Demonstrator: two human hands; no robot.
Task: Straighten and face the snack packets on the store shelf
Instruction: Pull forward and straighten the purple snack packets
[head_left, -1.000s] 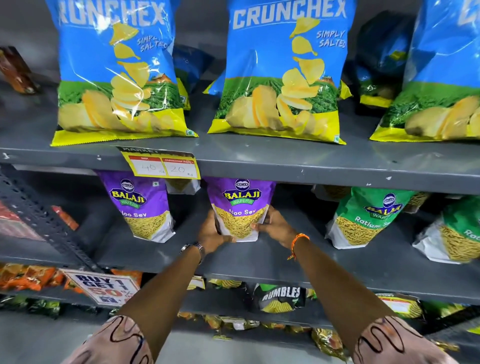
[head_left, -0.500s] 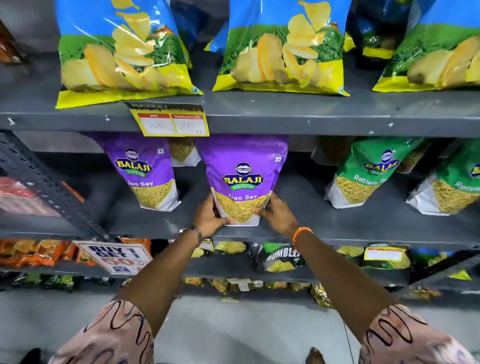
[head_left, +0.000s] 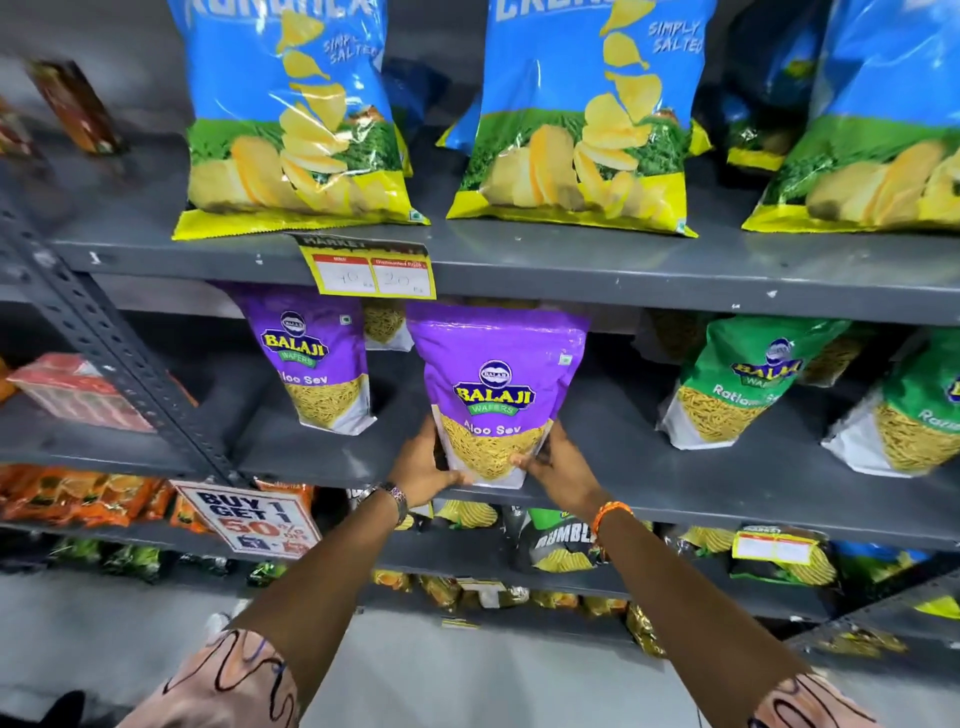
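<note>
Mid-task. Purple plastic Aloo Sev pouch (head_left: 496, 395) at frame centre, on grey metal middle shelf (head_left: 649, 488) front edge, gripped at lower corners: left hand (head_left: 423, 467) and right hand (head_left: 558, 462) both closed around it. Upright, long axis vertical, label facing camera. Left purple pouch (head_left: 311, 364) and green Ratlami pouches (head_left: 727, 384) at right tilted, unfaced.
</note>
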